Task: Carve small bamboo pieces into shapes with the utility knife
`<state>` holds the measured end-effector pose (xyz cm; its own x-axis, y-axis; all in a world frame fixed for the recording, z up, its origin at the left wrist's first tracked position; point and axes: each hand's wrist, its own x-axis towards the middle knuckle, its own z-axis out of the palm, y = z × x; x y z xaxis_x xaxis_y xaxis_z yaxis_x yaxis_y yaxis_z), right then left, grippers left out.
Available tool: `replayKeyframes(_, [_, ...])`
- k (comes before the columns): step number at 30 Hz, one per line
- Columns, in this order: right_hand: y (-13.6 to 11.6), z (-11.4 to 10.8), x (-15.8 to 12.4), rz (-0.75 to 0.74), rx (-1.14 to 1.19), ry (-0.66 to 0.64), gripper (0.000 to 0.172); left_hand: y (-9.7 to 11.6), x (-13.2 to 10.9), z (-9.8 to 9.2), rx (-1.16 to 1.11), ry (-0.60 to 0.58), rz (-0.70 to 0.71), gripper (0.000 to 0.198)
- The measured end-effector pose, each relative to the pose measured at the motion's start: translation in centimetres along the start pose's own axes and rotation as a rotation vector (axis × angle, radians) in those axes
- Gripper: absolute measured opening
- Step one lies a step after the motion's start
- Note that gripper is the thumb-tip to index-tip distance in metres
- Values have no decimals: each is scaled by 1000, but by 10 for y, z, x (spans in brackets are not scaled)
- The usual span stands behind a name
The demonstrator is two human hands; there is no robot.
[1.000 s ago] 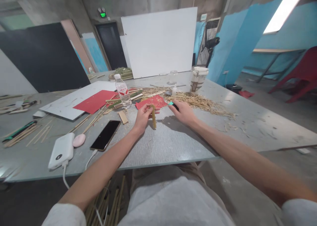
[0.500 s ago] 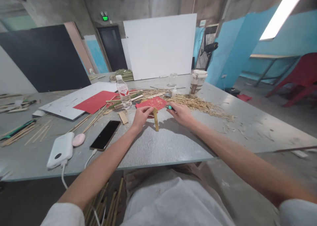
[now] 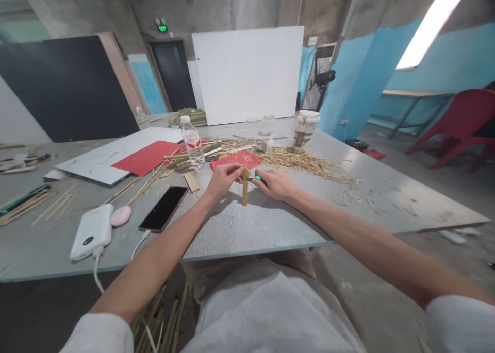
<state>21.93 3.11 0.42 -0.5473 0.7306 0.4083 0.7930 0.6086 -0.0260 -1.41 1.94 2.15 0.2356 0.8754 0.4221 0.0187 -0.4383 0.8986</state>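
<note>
Left hand [image 3: 223, 181] pinches upright yellowish strip [image 3: 245, 192] near its top, presumably for steadiness; right of strip, right hand [image 3: 277, 184] grips green-handled tool [image 3: 258, 178], tip toward it.

Left fingers [image 3: 232, 171] pinch a yellowish strip [image 3: 245, 192] beside the knife [image 3: 258, 178] in the right fingers [image 3: 267, 177].

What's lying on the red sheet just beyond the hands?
Pale shavings lie scattered on the red sheet. The left hand hides part of its near edge, and anything beneath the sheet is covered, so I can't tell.
</note>
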Motion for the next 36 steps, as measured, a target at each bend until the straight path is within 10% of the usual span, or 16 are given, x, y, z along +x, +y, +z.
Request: replayKeyframes(36, [-1, -1, -3, -59, -78, -7, 57, 0, 5, -15, 61, -202, 102, 36])
